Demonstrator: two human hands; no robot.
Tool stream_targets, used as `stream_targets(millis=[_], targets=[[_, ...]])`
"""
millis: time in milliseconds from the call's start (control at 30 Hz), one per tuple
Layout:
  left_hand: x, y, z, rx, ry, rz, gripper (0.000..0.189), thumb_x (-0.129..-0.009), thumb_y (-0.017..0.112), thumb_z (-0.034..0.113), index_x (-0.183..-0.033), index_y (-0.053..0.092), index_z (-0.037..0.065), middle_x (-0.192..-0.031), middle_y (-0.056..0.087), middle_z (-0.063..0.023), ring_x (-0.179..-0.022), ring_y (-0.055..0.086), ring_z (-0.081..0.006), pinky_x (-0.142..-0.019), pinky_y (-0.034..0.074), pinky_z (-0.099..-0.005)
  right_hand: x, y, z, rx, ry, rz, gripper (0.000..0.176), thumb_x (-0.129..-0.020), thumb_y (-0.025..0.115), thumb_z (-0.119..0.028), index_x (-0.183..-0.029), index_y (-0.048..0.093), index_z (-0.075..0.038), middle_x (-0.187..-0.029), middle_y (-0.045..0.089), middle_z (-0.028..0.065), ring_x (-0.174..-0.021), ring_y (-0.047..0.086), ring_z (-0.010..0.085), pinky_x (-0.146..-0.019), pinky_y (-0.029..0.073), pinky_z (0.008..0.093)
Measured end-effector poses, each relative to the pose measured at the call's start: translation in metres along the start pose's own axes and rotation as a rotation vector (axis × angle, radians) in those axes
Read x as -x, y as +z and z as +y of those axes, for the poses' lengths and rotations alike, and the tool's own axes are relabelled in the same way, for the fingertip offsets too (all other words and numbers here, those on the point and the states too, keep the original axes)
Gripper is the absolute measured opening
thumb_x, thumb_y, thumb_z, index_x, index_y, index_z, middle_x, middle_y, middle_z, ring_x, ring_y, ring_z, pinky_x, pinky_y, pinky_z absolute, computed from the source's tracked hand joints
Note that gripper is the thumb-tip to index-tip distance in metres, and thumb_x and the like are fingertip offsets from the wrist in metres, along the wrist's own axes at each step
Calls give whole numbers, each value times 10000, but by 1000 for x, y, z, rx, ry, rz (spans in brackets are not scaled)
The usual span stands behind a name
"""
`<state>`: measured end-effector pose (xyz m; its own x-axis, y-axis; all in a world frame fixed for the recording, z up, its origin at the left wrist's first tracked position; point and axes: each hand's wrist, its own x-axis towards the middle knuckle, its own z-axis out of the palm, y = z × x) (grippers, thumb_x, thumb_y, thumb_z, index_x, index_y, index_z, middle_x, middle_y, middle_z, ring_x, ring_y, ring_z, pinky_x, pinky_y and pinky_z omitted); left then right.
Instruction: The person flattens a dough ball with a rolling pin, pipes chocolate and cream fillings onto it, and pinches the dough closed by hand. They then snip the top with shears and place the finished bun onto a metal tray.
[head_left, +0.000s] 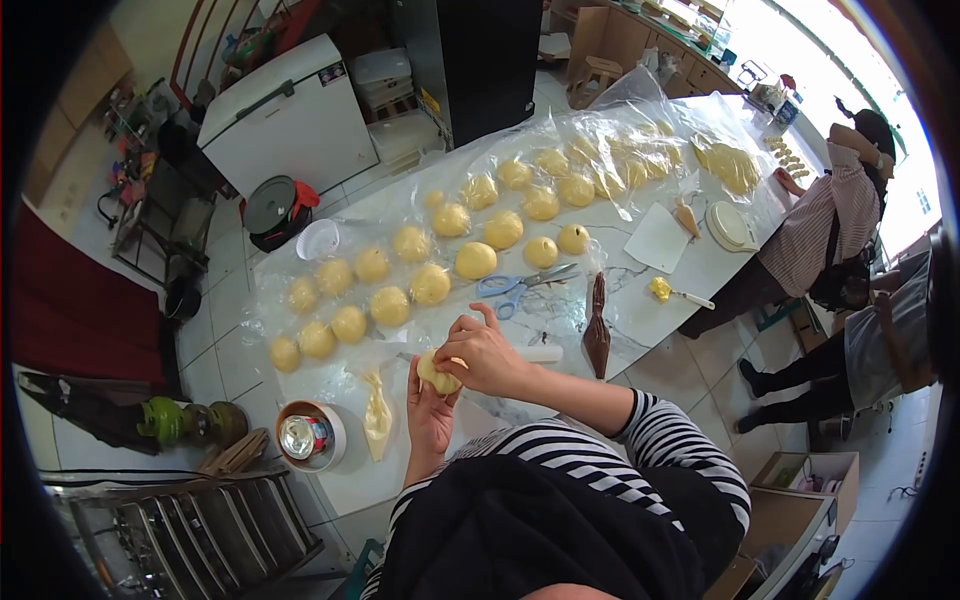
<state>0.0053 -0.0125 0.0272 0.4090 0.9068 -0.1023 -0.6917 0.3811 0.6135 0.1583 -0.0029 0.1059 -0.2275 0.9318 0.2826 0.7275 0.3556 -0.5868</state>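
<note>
left grip (431,420) cups dough (437,379); right grip (487,358) pinches it | likely light, soft, easily dented | cradle from below

Gap between scissors (524,283) and brown bag (598,336), dough (541,252) beyond

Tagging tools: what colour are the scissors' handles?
The scissors' handles are light blue; head view.

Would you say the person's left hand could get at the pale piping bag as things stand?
Probably yes: the piping bag lies close beside the left hand, with nothing visible between them. That hand is holding dough, though, so it would likely need to free itself first.
</note>
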Motion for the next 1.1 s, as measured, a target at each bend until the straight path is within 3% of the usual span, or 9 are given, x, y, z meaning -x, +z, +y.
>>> stream_targets(millis=[233,333,400,500,700,800,933,1033,1100], targets=[[4,23,18,381,-126,-189,535,-889,451,312,-1341,222,140,-1296,369,-99,-1159,423,-243,-919,420,-378,-5,-13,-10,-151,-346,81,111,-719,635,-182,-787,627,-95,-779,583,-11,-884,501,169,-957,223,491],[2,-4,9,327,-224,-112,536,-895,426,346,-1344,221,134,-1304,363,-105,-1155,426,-246,-923,414,-356,0,-8,-9,-9,-306,66,110,-712,641,-183,-778,628,-96,-815,581,-2,-891,501,168,-953,226,492],[2,-8,4,198,-147,-57,531,-894,430,349,-1338,237,130,-1308,359,-111,-1148,434,-238,-925,410,-340,8,3,-11,6,-16,145,120,-705,647,-191,-785,642,-102,-788,588,-10,-889,505,158,-949,222,503],[2,-8,0,66,-43,-54,526,-894,428,352,-1335,247,129,-1305,362,-115,-1142,439,-236,-921,413,-344,18,19,-11,84,31,110,136,-689,652,-186,-798,651,-106,-754,593,-22,-866,509,155,-948,224,498],[6,19,13,365,-164,-121,525,-887,463,307,-1333,248,131,-1307,362,-115,-1151,430,-222,-915,417,-341,11,11,1,-35,-94,154,161,-669,650,-174,-811,656,-98,-734,589,-23,-853,506,159,-949,221,503],[2,4,9,278,-207,-80,530,-884,471,299,-1333,246,129,-1305,366,-102,-1145,439,-219,-919,420,-360,7,-1,-5,-35,-194,114,133,-687,646,-167,-801,658,-100,-771,585,-15,-885,492,168,-950,227,491],[2,-14,-1,219,-137,-31,531,-886,460,309,-1333,240,125,-1297,377,-91,-1134,454,-228,-929,418,-377,13,-1,-11,-44,-76,72,106,-686,649,-180,-768,663,-115,-834,577,-2,-923,481,177,-957,217,466],[5,-10,-3,185,-123,-10,515,-889,453,302,-1327,257,114,-1292,381,-114,-1126,462,-260,-931,420,-381,14,7,1,-59,-47,138,193,-658,688,-206,-832,653,-130,-934,554,20,-973,462,199,-954,251,427],[4,-10,-5,213,-137,-21,516,-888,454,302,-1326,259,110,-1296,376,-123,-1139,446,-284,-932,418,-391,5,6,18,-359,109,116,369,-651,716,-223,-989,598,-137,-973,536,42,-956,484,217,-892,346,387]])
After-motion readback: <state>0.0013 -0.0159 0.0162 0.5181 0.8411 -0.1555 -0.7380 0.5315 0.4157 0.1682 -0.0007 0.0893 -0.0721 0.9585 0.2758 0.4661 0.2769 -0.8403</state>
